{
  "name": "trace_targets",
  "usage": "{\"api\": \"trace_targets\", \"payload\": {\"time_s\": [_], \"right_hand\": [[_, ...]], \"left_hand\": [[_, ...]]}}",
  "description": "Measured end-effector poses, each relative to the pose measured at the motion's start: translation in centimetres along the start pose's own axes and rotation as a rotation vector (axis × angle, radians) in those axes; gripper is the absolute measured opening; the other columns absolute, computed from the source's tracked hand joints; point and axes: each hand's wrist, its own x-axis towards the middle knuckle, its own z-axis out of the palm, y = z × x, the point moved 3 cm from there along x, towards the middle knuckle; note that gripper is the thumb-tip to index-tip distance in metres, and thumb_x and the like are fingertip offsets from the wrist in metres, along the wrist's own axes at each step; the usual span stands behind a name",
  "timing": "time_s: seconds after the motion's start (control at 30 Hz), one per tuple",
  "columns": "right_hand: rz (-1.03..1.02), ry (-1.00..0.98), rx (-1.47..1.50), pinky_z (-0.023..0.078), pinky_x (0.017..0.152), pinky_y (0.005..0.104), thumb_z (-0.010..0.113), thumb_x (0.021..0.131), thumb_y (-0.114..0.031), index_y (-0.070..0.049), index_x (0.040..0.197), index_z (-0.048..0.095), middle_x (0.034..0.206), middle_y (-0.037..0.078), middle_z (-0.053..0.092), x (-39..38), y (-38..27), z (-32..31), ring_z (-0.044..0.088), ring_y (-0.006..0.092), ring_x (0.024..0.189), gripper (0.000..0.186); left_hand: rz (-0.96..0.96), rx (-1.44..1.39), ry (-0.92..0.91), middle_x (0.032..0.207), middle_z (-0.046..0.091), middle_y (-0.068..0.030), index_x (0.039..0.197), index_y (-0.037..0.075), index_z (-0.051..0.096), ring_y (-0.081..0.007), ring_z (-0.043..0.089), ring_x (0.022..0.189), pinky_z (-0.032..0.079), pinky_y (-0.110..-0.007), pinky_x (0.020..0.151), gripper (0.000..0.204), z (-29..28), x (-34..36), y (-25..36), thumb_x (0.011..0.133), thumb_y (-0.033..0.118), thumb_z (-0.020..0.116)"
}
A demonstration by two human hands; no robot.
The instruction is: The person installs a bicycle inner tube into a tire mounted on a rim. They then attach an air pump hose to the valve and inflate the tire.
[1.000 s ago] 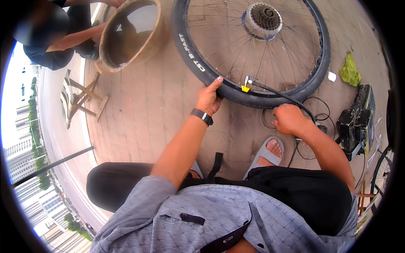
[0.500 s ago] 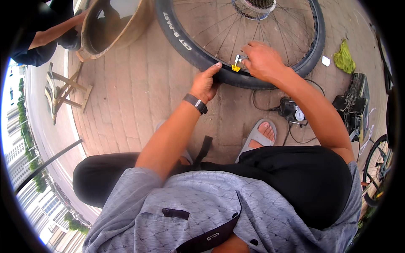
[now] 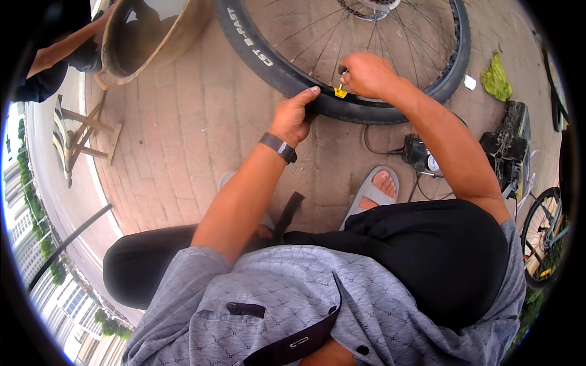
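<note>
A bicycle wheel with a black tyre [image 3: 360, 111] and thin spokes lies tilted in front of me. My left hand [image 3: 294, 116] is closed on the tyre's near edge, thumb on top and fingers underneath, partly hidden. At the inner rim, just right of that thumb, sits a yellow tag [image 3: 340, 93]. My right hand [image 3: 368, 74] is closed right above the tag, fingers curled around a small metal pump head at the valve. Its fingers hide most of that fitting. The wheel's hub and sprockets [image 3: 373, 5] are cut off at the top.
An air pump with a round gauge [image 3: 432, 163] and a black hose stands by my right foot. Beyond it are a dirty black box [image 3: 510, 143], a green cloth [image 3: 495, 78] and another bicycle [image 3: 540, 238]. At left are a water basin [image 3: 131, 76], a wooden stool [image 3: 85, 134] and another person's arm [image 3: 67, 49].
My right fingers have shifted and curled over the metal pump head, which showed more plainly before. My left hand keeps its hold on the tyre. The whole view has shifted slightly.
</note>
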Motion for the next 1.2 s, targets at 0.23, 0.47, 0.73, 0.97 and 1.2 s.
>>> {"api": "trace_targets", "payload": {"time_s": [0.23, 0.47, 0.73, 0.97, 1.2], "right_hand": [[-0.006, -0.071, 0.096, 0.055, 0.085, 0.0511, 0.072, 0.088, -0.026, -0.003, 0.099, 0.077, 0.103, 0.022, 0.074, 1.4, 0.9, 0.6, 0.07, 0.0416, 0.102, 0.026], [0.107, -0.16, 0.23, 0.055, 0.067, 0.0419, 0.074, 0.088, -0.016, 0.001, 0.1, 0.075, 0.079, 0.017, 0.074, 1.5, -0.1, 0.4, 0.073, 0.0259, 0.067, 0.021], [0.13, -0.087, 0.291, 0.054, 0.062, 0.0394, 0.074, 0.088, -0.011, 0.004, 0.096, 0.075, 0.072, 0.017, 0.072, 1.7, 0.5, 1.3, 0.07, 0.0213, 0.057, 0.017], [0.088, -0.018, 0.098, 0.055, 0.081, 0.0477, 0.077, 0.084, -0.019, 0.003, 0.096, 0.075, 0.092, 0.024, 0.073, 1.7, 0.1, 1.2, 0.072, 0.0388, 0.091, 0.025], [0.142, -0.045, 0.086, 0.054, 0.085, 0.0495, 0.079, 0.082, -0.022, 0.002, 0.094, 0.075, 0.097, 0.025, 0.073, 1.5, -0.5, 0.2, 0.07, 0.0419, 0.098, 0.027]], "left_hand": [[0.019, 0.062, -0.011, 0.112, 0.069, -0.0064, 0.114, 0.006, 0.066, -0.0232, 0.065, 0.108, 0.05, -0.045, 0.101, 0.027, 0.0, -0.1, -0.2, 0.091, 0.011, 0.078], [-0.013, 0.053, -0.001, 0.112, 0.07, -0.0069, 0.115, 0.005, 0.066, -0.0239, 0.065, 0.108, 0.05, -0.044, 0.102, 0.028, -0.4, 0.1, -0.2, 0.09, 0.01, 0.079], [-0.02, 0.06, -0.018, 0.111, 0.07, -0.0069, 0.113, 0.004, 0.066, -0.0238, 0.065, 0.107, 0.05, -0.045, 0.104, 0.026, -0.4, 0.2, -0.1, 0.091, 0.009, 0.078], [-0.007, 0.068, -0.013, 0.111, 0.07, -0.0069, 0.113, 0.004, 0.066, -0.0231, 0.066, 0.107, 0.051, -0.044, 0.102, 0.026, -0.3, 0.0, 0.0, 0.09, 0.009, 0.079], [0.01, 0.09, -0.016, 0.111, 0.07, -0.0066, 0.113, 0.003, 0.066, -0.0227, 0.066, 0.106, 0.052, -0.043, 0.1, 0.028, -0.2, -0.1, 0.2, 0.089, 0.009, 0.08]]}}
